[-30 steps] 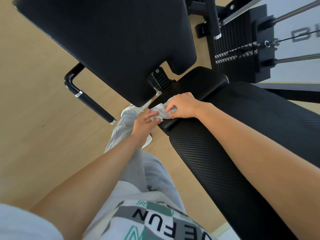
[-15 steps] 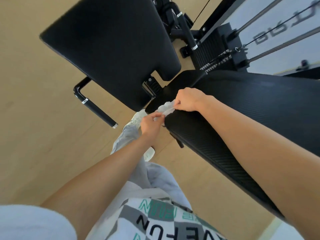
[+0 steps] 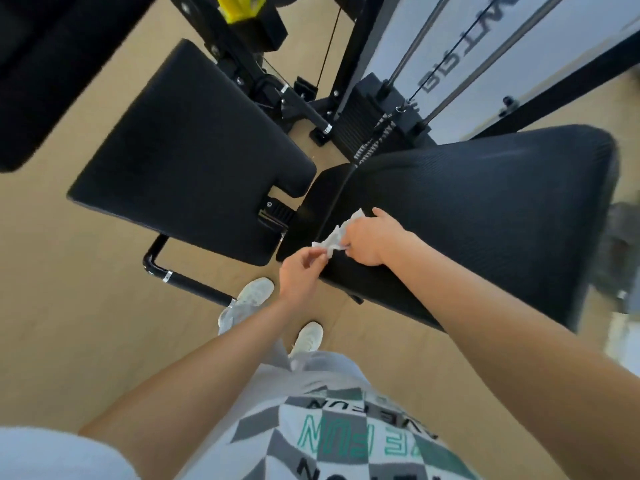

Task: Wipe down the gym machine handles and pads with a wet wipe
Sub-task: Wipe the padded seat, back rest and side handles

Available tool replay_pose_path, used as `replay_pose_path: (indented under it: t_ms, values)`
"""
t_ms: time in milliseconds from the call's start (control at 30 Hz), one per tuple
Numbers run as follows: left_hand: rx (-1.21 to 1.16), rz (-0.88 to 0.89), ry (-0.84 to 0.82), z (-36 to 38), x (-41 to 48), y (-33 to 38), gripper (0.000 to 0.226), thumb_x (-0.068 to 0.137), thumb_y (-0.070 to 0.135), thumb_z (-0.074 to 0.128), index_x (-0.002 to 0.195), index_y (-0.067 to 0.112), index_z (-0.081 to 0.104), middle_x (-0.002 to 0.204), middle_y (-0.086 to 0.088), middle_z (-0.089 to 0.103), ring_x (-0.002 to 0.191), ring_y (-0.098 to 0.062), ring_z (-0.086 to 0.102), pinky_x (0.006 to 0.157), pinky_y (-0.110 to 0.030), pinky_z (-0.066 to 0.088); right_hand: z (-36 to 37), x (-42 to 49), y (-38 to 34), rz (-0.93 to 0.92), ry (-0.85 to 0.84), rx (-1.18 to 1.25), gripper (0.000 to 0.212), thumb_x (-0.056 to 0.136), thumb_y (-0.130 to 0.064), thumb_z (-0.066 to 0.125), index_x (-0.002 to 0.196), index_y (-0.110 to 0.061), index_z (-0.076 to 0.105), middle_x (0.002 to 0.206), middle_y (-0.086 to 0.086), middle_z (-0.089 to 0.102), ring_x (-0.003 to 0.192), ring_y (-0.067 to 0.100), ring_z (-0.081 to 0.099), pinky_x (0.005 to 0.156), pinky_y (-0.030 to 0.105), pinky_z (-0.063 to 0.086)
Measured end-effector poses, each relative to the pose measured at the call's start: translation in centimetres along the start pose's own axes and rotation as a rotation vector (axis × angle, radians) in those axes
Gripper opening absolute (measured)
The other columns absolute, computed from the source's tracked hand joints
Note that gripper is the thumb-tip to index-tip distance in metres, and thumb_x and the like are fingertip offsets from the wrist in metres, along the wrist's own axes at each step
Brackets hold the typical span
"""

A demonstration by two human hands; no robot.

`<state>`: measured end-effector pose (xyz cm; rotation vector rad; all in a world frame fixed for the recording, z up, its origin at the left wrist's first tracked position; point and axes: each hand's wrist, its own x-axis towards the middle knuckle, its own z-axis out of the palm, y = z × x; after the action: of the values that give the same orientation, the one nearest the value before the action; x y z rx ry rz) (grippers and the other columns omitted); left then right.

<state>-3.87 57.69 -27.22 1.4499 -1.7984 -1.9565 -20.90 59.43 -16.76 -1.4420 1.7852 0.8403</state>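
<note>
A crumpled white wet wipe (image 3: 334, 239) sits at the near left corner of the long black textured pad (image 3: 467, 216). My right hand (image 3: 372, 239) grips the wipe from the right, resting on the pad. Pinching the wipe's lower left end with thumb and fingertips is my left hand (image 3: 299, 275), just off the pad's edge. A second black pad (image 3: 187, 150) lies to the left. Below it a black handle bar (image 3: 194, 284) with a chrome ring juts out.
A weight stack (image 3: 367, 133) with guide rods and a cable stands behind the pads. Black frame tubes and a yellow part (image 3: 239, 6) are at the top. My white shoes (image 3: 254, 292) stand on the tan floor beside the handle bar.
The view has pulled back and up, showing more of the machine. Both hands stay on the wipe at the pad's corner; the wipe looks more spread out between them.
</note>
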Motion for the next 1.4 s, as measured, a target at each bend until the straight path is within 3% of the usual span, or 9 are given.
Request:
replay_pose_path:
  t_ms: [167, 267, 400, 500, 667, 833, 1067, 1233, 1400]
  values:
    - [0.098, 0.09, -0.174, -1.7, 1.4, 3.2, 0.016, 0.096, 0.016, 0.07, 0.101, 0.03, 0.076, 0.093, 0.02, 0.074, 0.092, 0.007, 0.068, 0.088, -0.021, 0.057, 0.4, -4.6, -2.3, 0.199, 0.137, 0.028, 0.047, 0.101, -0.03, 0.054, 0.145, -0.015, 0.049, 0.153, 0.011, 0.046, 0.147, 0.027, 0.035, 0.126, 0.053, 0.01]
    - [0.148, 0.152, -0.237, -1.9, 2.1, 6.3, 0.015, 0.095, 0.015, 0.072, 0.106, 0.021, 0.078, 0.099, 0.013, 0.075, 0.096, 0.0, 0.07, 0.091, -0.024, 0.056, 0.3, -7.6, -2.0, 0.367, 0.225, 0.047, 0.045, 0.098, -0.03, 0.059, 0.141, -0.017, 0.055, 0.154, 0.011, 0.044, 0.148, 0.029, 0.03, 0.125, 0.053, 0.012]
    - [0.271, 0.463, -0.365, -1.6, 1.9, 10.4, 0.019, 0.095, 0.018, 0.072, 0.113, 0.014, 0.077, 0.104, 0.005, 0.075, 0.099, -0.005, 0.07, 0.09, -0.024, 0.058, 1.7, -12.1, -2.2, 0.594, 0.355, 0.116, 0.047, 0.103, -0.035, 0.044, 0.145, -0.017, 0.052, 0.164, 0.01, 0.031, 0.155, 0.027, 0.016, 0.125, 0.057, 0.003]
    - [0.32, 0.715, -0.47, -0.5, 1.2, 13.4, 0.019, 0.095, 0.016, 0.071, 0.113, 0.013, 0.077, 0.106, 0.003, 0.075, 0.101, -0.007, 0.069, 0.088, -0.023, 0.057, 2.6, -15.3, -2.6, 0.787, 0.483, 0.145, 0.054, 0.103, -0.038, 0.041, 0.15, -0.012, 0.046, 0.164, 0.01, 0.031, 0.156, 0.027, 0.016, 0.122, 0.06, -0.001]
    - [0.349, 0.844, -0.662, 2.6, -0.6, 16.9, 0.038, 0.098, 0.01, 0.065, 0.135, 0.017, 0.065, 0.14, 0.003, 0.061, 0.132, -0.005, 0.054, 0.111, -0.021, 0.044, 3.2, -19.0, -2.8, 0.992, 0.665, 0.268, 0.065, 0.1, -0.043, 0.048, 0.155, -0.009, 0.037, 0.165, 0.013, 0.029, 0.156, 0.026, 0.018, 0.124, 0.057, 0.007]
    - [0.322, 0.75, -0.847, 5.7, -2.4, 19.2, 0.047, 0.106, 0.02, 0.054, 0.148, 0.034, 0.041, 0.166, 0.001, 0.031, 0.149, -0.005, 0.027, 0.121, -0.027, 0.027, 3.7, -20.7, -1.4, 1.042, 0.863, 0.436, 0.067, 0.098, -0.042, 0.051, 0.153, -0.005, 0.04, 0.163, 0.015, 0.032, 0.153, 0.027, 0.027, 0.12, 0.054, 0.029]
    - [0.409, 0.788, -0.842, 10.1, -1.8, 24.4, 0.054, 0.108, 0.039, 0.042, 0.159, 0.03, 0.03, 0.171, 0.003, 0.015, 0.157, -0.01, 0.009, 0.128, -0.037, 0.013, 4.5, -23.1, 3.5, 0.773, 1.074, 1.22, 0.063, 0.104, -0.034, 0.054, 0.159, -0.021, 0.029, 0.165, -0.002, 0.029, 0.15, 0.016, 0.029, 0.121, 0.03, 0.025]
    - [0.634, 0.966, -0.894, 12.2, -1.5, 28.1, 0.057, 0.106, 0.047, 0.035, 0.161, 0.036, 0.024, 0.172, 0.003, -0.004, 0.158, -0.019, -0.01, 0.126, -0.041, 0.006, 5.8, -23.8, 6.0, 0.756, 1.041, 1.488, 0.05, 0.107, -0.035, 0.045, 0.156, -0.024, 0.039, 0.159, -0.004, 0.042, 0.147, 0.015, 0.037, 0.119, 0.028, 0.025]
    - [0.727, 1.144, -0.888, 10.8, -2.9, 27.3, 0.046, 0.11, 0.036, 0.039, 0.156, 0.043, 0.034, 0.172, 0.01, 0.0, 0.158, -0.014, -0.009, 0.12, -0.033, 0.007, 8.6, -24.1, 3.3, 0.784, 1.143, 1.584, 0.041, 0.107, -0.036, 0.047, 0.147, -0.033, 0.052, 0.144, -0.011, 0.059, 0.133, 0.01, 0.052, 0.114, 0.032, 0.038]
